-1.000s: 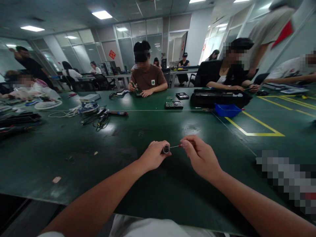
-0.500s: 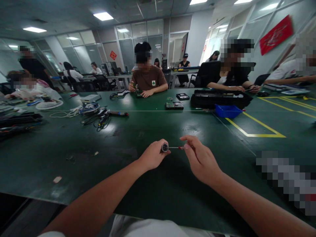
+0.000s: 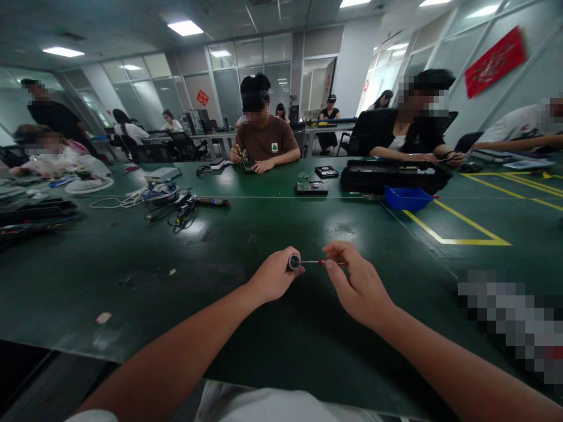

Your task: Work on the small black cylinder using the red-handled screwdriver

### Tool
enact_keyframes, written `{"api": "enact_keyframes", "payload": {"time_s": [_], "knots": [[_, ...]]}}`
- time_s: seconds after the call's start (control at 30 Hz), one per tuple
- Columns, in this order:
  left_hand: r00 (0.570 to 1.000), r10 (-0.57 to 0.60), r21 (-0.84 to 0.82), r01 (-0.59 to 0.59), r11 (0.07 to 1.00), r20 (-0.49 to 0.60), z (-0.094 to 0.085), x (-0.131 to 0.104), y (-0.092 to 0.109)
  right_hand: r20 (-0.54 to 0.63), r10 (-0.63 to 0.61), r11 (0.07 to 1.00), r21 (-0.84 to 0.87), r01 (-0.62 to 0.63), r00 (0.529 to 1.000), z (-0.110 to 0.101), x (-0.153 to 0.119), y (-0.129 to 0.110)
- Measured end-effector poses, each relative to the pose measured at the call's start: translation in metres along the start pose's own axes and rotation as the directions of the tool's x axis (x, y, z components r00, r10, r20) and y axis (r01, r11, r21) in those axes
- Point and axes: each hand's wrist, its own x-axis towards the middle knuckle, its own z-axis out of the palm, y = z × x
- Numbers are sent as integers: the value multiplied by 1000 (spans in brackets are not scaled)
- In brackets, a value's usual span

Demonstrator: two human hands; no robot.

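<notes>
My left hand is closed around a small dark cylinder, its round end facing the camera. My right hand pinches a thin red-handled screwdriver whose metal shaft runs left to the cylinder's end. Both hands hover just above the dark green table, near its front middle. The rest of the cylinder is hidden in my fist.
Farther back lie a hard drive, a blue bin, a black case and a tangle of cables. Yellow tape lines mark the right side. Several people sit across the table and at its sides.
My hands have stayed almost still; the screwdriver and cylinder shifted slightly upward. A person who stood at the far right a second ago has gone from view.
</notes>
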Motion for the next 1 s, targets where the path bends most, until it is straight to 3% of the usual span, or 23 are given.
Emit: {"api": "enact_keyframes", "payload": {"time_s": [0.13, 0.33, 0.53, 0.73, 0.83, 0.97, 1.0], "knots": [[999, 34, 27, -35, 999, 6, 3, 0, -2, 86, 55, 997, -50, -51, 995, -3, 2, -2], [1000, -3, 6, 3, 1000, 17, -1, -1, 0, 31, 35, 999, 9, -35, 999, -3, 1, -3], [1000, 17, 42, -18, 999, 25, -1, -2, 1, 120, 85, 996, -14, -83, 989, -7, 2, -4], [1000, 3, 52, -4, 999, 29, -1, -1, 1, 28, 161, 968, 189, -164, 986, 0, 1, 1], [998, 67, 96, -68, 993, 16, -2, -1, 1, 40, 289, 867, 413, -279, 957, 3, 8, 9], [990, 137, 156, -133, 979, -14, -4, 0, 2, 124, 492, 561, 712, -423, 862, 5, 20, 26], [992, 124, 159, -120, 980, -18, -5, 0, 3, 124, 514, 524, 738, -425, 849, 5, 21, 29]]}}
